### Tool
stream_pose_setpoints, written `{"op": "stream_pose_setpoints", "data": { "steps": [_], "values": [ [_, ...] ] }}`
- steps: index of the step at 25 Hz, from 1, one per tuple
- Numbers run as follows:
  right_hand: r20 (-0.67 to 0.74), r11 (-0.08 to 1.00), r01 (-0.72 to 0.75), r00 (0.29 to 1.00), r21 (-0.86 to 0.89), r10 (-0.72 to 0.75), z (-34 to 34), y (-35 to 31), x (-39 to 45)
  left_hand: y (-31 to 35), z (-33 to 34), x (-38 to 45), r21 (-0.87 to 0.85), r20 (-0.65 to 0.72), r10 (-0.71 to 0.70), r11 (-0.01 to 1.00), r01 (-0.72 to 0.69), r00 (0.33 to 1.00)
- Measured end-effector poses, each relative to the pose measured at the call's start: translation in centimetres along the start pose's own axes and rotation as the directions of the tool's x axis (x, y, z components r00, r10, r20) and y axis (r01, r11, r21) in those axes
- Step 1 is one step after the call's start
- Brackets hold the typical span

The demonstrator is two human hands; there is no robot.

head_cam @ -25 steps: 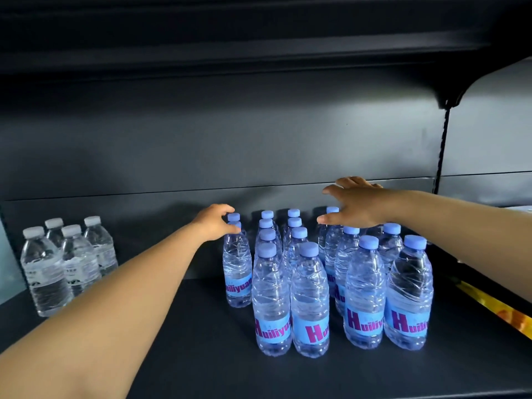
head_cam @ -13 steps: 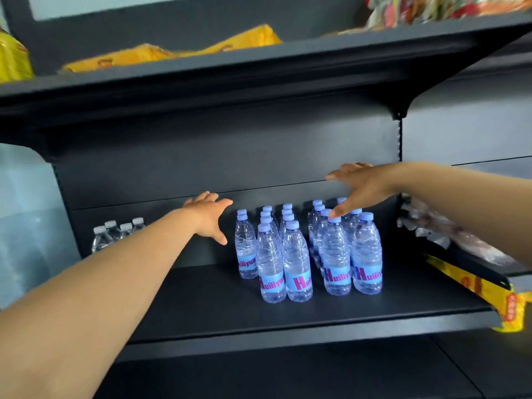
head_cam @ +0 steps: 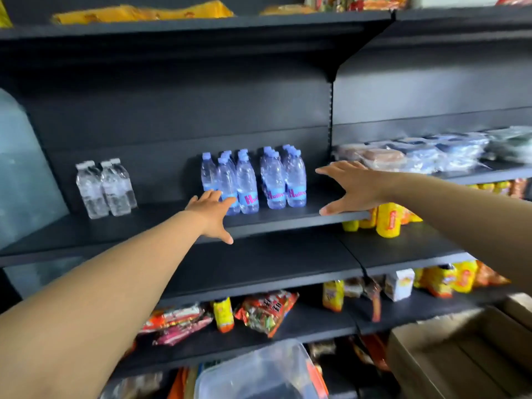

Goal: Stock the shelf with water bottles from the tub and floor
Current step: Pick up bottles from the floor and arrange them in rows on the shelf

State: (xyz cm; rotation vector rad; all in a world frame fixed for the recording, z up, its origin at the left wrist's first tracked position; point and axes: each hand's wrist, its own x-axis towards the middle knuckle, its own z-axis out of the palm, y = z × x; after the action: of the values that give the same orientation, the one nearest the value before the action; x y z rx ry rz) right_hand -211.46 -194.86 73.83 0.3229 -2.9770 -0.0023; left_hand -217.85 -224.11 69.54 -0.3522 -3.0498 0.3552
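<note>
Capped bottles (head_cam: 253, 180) standing clustered mid-shelf (head_cam: 288, 218), smaller bottles (head_cam: 105, 187) sitting well apart to their left, left hand (head_cam: 211, 210) and right hand (head_cam: 351, 187) reaching in front, plastic tub (head_cam: 259, 372) lying below.

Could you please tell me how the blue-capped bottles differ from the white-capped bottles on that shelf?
The blue-capped bottles have blue caps and blue labels with pink lettering; the white-capped bottles have white caps and pale labels. The blue-capped group is larger, standing mid-shelf; the white-capped group is a small cluster further left. Both groups are clear, upright, and on the same dark shelf.
</note>
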Motion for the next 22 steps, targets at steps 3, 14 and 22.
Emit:
{"op": "stream_pose_setpoints", "data": {
  "steps": [3, 14, 22],
  "values": [
    [0.069, 0.995, -0.047, 0.997, 0.088, 0.041, 3.3, 2.5, -4.5, 5.0, 2.9, -1.5, -0.027, 0.055, 0.033, 0.999, -0.031, 0.998],
    [0.269, 0.971, -0.120, 0.961, 0.205, 0.062, 21.2, 12.2, -12.3, 23.5, 17.2, -2.4, -0.143, 0.207, 0.174, 0.979, -0.146, 0.963],
    [0.372, 0.939, -0.106, 0.928, 0.328, -0.025, 38.5, 19.8, -17.0, 37.4, 32.0, -4.8, -0.389, 0.227, 0.187, 0.917, -0.087, 0.956]
  ]
}}
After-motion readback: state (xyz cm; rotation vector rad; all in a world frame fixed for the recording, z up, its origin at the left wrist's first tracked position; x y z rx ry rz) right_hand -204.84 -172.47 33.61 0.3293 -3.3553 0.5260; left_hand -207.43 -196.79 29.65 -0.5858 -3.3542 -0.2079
